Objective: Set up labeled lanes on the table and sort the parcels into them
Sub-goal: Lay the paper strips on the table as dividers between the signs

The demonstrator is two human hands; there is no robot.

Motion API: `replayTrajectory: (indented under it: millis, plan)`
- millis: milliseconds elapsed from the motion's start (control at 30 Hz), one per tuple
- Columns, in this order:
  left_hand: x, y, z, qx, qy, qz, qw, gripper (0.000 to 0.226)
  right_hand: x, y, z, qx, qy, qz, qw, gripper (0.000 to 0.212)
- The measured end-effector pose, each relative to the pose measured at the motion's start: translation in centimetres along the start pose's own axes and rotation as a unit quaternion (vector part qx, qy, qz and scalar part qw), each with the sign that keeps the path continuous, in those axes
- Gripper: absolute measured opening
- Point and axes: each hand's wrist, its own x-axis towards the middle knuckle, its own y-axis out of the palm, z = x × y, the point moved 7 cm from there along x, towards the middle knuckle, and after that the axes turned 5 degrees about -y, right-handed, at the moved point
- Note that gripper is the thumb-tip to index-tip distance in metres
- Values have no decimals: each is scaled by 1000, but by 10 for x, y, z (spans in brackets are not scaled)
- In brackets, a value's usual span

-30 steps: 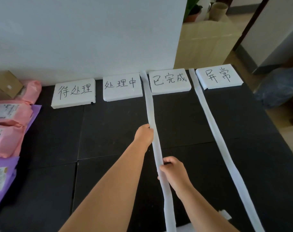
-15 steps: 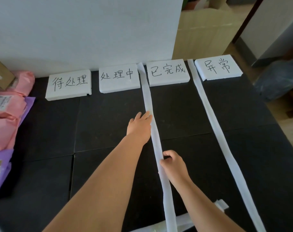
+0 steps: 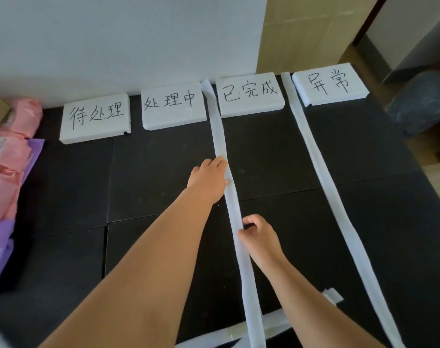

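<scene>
Table (image 3: 158,156): black, four labels (image 3: 95,119) along its far edge.
Strip (image 3: 220,136): runs from far edge to near edge, between second and third labels.
Left hand (image 3: 208,179): flat, fingers straight, pressing strip.
Right hand (image 3: 259,237): nearer, pinching strip.
Parcels (image 3: 3,187): piled at left edge.

White foam boards (image 3: 95,133) read 待处理 (image 3: 96,116), 处理中 (image 3: 170,102), 已完成 (image 3: 249,92) and 异常 (image 3: 329,82).

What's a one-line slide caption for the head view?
Left hand rests on and right hand pinches a white strip between the 处理中 and 已完成 labels on the black table.
</scene>
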Motion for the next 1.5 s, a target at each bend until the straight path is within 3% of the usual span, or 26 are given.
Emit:
replayTrajectory:
  millis: [100, 200, 500, 800, 967, 1200, 1333, 1500]
  plan:
    - [-14, 8, 7, 24, -5, 25, 999, 63, -6, 1, -1, 20, 10, 16, 1000, 37]
    - [-41, 3, 16, 18, -38, -24, 999, 60, -15, 4, -4, 27, 11, 27, 999, 49]
    - [-157, 24, 34, -127, -122, -52, 983, 47, -63, -6, -8, 24, -9, 8, 1000, 63]
    - [-242, 57, 13, -173, -46, -32, 983, 30, -108, -19, -23, 26, -17, -86, 996, 69]
    - [-283, 75, 16, -152, 6, -45, 987, 25, -131, -4, -37, 64, 8, -134, 989, 68]
    - [-323, 113, 14, -86, 81, -4, 993, 50, -168, 22, -62, 15, 18, -142, 990, 60]
    - [-329, 121, 12, -53, 91, -33, 994, 35, -185, 36, -74, -56, 31, -140, 988, 39]
    - [-330, 121, 20, -18, 70, -34, 997, 29, -193, 41, -82, -48, 30, -128, 990, 35]
